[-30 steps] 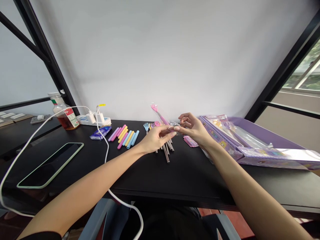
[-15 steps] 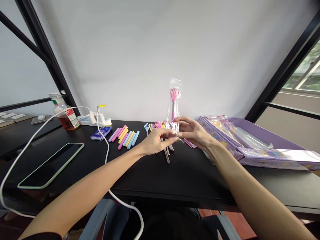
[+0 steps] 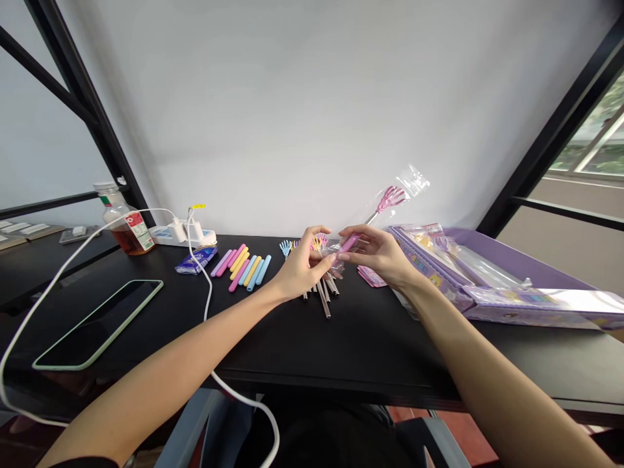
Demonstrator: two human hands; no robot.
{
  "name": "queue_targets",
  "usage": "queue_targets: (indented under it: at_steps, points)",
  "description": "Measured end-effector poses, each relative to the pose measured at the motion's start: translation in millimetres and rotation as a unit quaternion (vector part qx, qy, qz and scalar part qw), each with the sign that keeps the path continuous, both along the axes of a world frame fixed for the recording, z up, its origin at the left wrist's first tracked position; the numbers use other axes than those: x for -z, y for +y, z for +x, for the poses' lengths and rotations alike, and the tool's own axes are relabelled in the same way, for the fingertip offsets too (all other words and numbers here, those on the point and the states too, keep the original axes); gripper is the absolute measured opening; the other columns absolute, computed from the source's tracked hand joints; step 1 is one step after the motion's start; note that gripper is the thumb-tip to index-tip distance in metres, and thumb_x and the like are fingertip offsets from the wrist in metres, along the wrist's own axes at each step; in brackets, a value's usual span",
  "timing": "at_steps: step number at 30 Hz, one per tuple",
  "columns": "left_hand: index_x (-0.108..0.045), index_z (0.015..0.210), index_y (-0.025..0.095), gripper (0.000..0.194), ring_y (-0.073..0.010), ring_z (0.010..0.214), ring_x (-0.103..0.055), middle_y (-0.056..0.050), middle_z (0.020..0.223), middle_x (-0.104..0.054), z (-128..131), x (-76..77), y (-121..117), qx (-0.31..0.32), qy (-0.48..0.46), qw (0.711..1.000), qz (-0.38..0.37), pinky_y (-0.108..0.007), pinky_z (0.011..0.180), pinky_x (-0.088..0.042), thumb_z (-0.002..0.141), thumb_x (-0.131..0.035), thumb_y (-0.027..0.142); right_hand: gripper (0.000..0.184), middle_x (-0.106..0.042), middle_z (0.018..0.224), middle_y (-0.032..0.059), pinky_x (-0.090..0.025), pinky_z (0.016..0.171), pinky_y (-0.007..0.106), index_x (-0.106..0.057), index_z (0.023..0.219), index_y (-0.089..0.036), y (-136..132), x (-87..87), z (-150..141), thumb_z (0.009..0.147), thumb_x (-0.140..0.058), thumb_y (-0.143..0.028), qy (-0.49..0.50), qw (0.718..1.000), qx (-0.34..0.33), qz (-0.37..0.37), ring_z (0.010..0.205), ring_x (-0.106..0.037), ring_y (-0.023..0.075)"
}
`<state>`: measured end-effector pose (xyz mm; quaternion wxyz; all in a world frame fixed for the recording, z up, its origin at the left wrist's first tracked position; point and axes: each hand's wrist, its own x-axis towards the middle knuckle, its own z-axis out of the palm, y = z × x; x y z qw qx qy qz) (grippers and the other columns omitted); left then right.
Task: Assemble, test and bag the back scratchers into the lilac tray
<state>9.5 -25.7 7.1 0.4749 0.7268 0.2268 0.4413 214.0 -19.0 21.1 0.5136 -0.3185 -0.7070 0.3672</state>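
Pink back scratcher (image 3: 391, 199) between left hand (image 3: 302, 266), right hand (image 3: 377, 257)

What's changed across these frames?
The pink hand-shaped back scratcher in its clear plastic bag went from upright to tilting right, its handle pinched by the right hand, the left hand at the bag's lower end. The pastel tubes stayed put.
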Motion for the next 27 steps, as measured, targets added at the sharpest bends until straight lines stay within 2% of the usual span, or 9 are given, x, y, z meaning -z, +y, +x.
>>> queue_targets:
  at_steps: [4,7,10,12,15,18,22,25,27]
  points:
    - [-0.046,0.128,0.021,0.05,-0.0222,0.07,-0.074,-0.002,0.074,-0.071,-1.1,-0.7,6.1,-0.029,0.019,0.999,-0.027,-0.034,0.067,-0.059,0.091,-0.066,0.047,0.05,-0.065,0.084,0.0021,-0.056,0.079,0.039,-0.067,0.107,-0.021,-4.0,0.9,-6.1,0.066,-0.089,-0.04,-0.038,0.999,0.005,0.016,0.079,-0.065,0.0206]
    - [-0.055,0.104,0.017,0.04,-0.0214,0.069,-0.074,-0.003,0.072,-0.071,-1.5,-1.1,9.8,-0.025,0.032,0.998,-0.04,-0.034,0.069,-0.059,0.089,-0.067,0.052,0.062,-0.063,0.081,-0.0012,-0.057,0.075,0.037,-0.059,0.118,-0.025,-5.7,0.7,-7.3,0.066,-0.089,-0.038,-0.037,0.999,0.013,0.029,0.074,-0.066,0.019]
    - [-0.052,0.087,0.018,0.037,-0.0195,0.069,-0.074,-0.003,0.07,-0.073,-2.4,-2.5,10.1,-0.015,0.046,0.999,-0.026,-0.031,0.07,-0.058,0.09,-0.066,0.052,0.073,-0.062,0.089,-0.0008,-0.056,0.068,0.034,-0.051,0.131,-0.03,-4.5,-2.1,-3.9,0.069,-0.088,-0.038,-0.001,0.997,0.053,0.053,0.07,-0.064,0.0163]
    - [-0.051,0.086,0.018,0.033,-0.0185,0.069,-0.074,-0.003,0.071,-0.074,-2.9,-4.7,8.6,-0.013,0.058,0.998,-0.021,-0.029,0.07,-0.057,0.092,-0.065,0.048,0.065,-0.061,0.091,0.0,-0.054,0.06,0.031,-0.051,0.13,-0.033,-1.5,-4.7,0.7,0.074,-0.083,-0.04,0.042,0.991,0.109,0.067,0.066,-0.061,0.0141]
    - [-0.054,0.085,0.018,0.028,-0.0171,0.067,-0.073,-0.002,0.069,-0.073,-4.4,-9.0,8.3,-0.016,0.066,0.998,-0.017,-0.027,0.067,-0.057,0.093,-0.065,0.042,0.044,-0.061,0.087,0.0003,-0.049,0.051,0.029,-0.056,0.121,-0.033,5.6,-7.0,9.8,0.083,-0.074,-0.043,0.099,0.97,0.207,0.084,0.054,-0.053,0.0105]
    - [-0.059,0.088,0.016,0.026,-0.017,0.067,-0.072,-0.004,0.073,-0.073,-8.5,-12.2,14.4,-0.048,0.046,0.998,-0.021,-0.028,0.066,-0.058,0.092,-0.067,0.04,0.045,-0.063,0.089,0.0007,-0.049,0.052,0.03,-0.052,0.125,-0.035,11.8,-6.7,18.5,0.084,-0.071,-0.043,0.137,0.949,0.264,0.099,0.052,-0.051,0.0102]
    - [-0.06,0.096,0.015,0.025,-0.0193,0.07,-0.074,-0.006,0.078,-0.073,-17.5,-11.8,27.5,-0.097,0.009,0.993,-0.059,-0.031,0.066,-0.061,0.09,-0.07,0.037,0.054,-0.06,0.08,-0.0032,-0.05,0.054,0.028,-0.052,0.126,-0.034,13.2,-6.6,25.3,0.079,-0.076,-0.04,0.169,0.941,0.286,0.068,0.052,-0.053,0.0096]
    - [-0.058,0.097,0.017,0.022,-0.0179,0.067,-0.073,-0.003,0.074,-0.072,-23.0,-9.5,33.9,-0.121,0.004,0.991,-0.061,-0.028,0.061,-0.059,0.091,-0.069,0.034,0.052,-0.058,0.072,-0.0057,-0.05,0.053,0.026,-0.056,0.12,-0.03,12.3,-7.2,27.0,0.075,-0.078,-0.042,0.17,0.943,0.284,0.029,0.051,-0.054,0.0095]
    - [-0.056,0.095,0.018,0.021,-0.0179,0.066,-0.073,-0.002,0.071,-0.072,-24.8,-8.3,35.4,-0.122,0.008,0.991,-0.054,-0.026,0.06,-0.058,0.091,-0.069,0.034,0.055,-0.057,0.068,-0.0072,-0.049,0.052,0.025,-0.053,0.123,-0.03,12.6,-7.3,27.7,0.075,-0.078,-0.043,0.185,0.941,0.284,0.018,0.051,-0.056,0.0101]
